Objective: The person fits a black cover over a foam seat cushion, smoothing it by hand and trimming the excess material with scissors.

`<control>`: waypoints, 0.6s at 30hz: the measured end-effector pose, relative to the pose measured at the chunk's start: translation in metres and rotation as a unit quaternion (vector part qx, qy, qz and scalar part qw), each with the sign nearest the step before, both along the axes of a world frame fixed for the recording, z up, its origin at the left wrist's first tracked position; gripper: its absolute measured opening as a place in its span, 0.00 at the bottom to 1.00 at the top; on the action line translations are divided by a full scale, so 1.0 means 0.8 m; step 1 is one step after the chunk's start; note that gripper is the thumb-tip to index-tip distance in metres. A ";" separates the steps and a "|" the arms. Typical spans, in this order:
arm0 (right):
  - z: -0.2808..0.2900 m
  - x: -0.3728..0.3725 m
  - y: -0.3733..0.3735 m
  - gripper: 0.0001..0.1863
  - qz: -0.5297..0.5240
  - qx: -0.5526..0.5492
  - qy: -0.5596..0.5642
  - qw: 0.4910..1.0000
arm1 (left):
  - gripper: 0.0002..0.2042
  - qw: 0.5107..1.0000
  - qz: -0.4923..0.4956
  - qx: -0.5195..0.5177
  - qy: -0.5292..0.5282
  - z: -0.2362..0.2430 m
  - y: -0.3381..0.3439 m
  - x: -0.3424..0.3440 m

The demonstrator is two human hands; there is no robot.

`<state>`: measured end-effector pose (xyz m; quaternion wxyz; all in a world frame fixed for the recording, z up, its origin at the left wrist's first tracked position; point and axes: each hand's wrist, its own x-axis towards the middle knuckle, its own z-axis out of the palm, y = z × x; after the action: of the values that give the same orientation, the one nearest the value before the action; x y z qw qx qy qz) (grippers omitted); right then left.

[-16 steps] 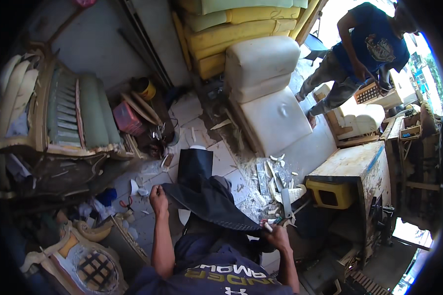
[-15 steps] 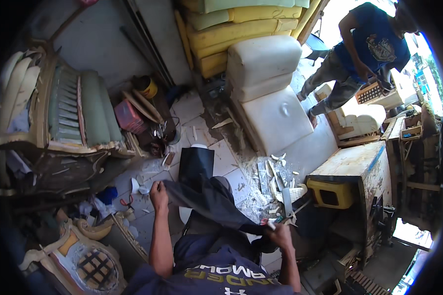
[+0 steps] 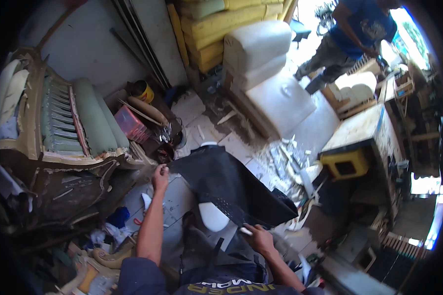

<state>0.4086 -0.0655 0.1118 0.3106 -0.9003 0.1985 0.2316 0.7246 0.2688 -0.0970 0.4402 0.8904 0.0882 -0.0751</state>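
Note:
A black leather-like sheet [image 3: 226,182] is spread in front of me, stretched between my two hands. At its left corner, my left hand [image 3: 160,178] is closed on the edge. My right hand [image 3: 259,239] pinches the near edge; a small white piece [image 3: 246,230] sticks out from its fingers, too small to name. Light specks run along the sheet's near edge. A smooth white rounded object [image 3: 213,217] shows below the sheet, close to my lap, its remainder hidden.
White foam seating [image 3: 280,103] stands ahead, with yellow cushions [image 3: 216,32] stacked behind. Foam scraps [image 3: 288,160] litter the floor at right, near a wooden box-like bench [image 3: 354,130] and a yellow container [image 3: 347,164]. A carved sofa frame [image 3: 32,140] is at left. Another person [image 3: 354,44] stands far right.
The bunched black sheet has been opened out and swung forward, away from my body. My right hand has moved left, and the white rounded object is more exposed. The view has shifted slightly.

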 end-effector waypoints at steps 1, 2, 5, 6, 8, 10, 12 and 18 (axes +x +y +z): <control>-0.038 -0.006 0.048 0.21 0.088 0.048 0.092 0.991 | 0.10 1.000 0.023 -0.010 -0.005 -0.036 0.050 -0.015; -0.075 -0.022 0.087 0.21 0.165 0.083 0.193 0.964 | 0.12 0.997 0.007 0.030 0.064 -0.064 0.061 -0.047; -0.167 -0.101 0.215 0.22 0.163 0.154 0.307 0.925 | 0.15 0.961 -0.121 0.042 0.243 -0.093 0.058 -0.151; -0.151 -0.100 0.245 0.23 0.172 0.184 0.307 0.918 | 0.16 0.941 -0.132 0.060 0.305 -0.097 0.076 -0.183; -0.125 -0.105 0.287 0.23 0.147 0.223 0.295 0.917 | 0.21 0.918 -0.125 0.114 0.358 -0.126 0.144 -0.257; -0.115 -0.122 0.302 0.22 0.099 0.258 0.271 0.922 | 0.20 0.885 -0.127 0.142 0.424 -0.158 0.223 -0.345; -0.129 -0.141 0.285 0.22 -0.005 0.255 0.281 0.925 | 0.19 0.854 -0.210 0.190 0.436 -0.144 0.221 -0.391; -0.309 -0.165 0.193 0.19 -0.140 0.075 0.254 0.954 | 0.18 0.806 -0.311 0.244 0.441 -0.237 0.229 -0.405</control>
<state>0.2766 0.0891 -0.1357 0.3461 -0.7490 0.3772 0.4207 0.4007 0.4519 -0.2868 0.0759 0.8195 0.0069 -0.5680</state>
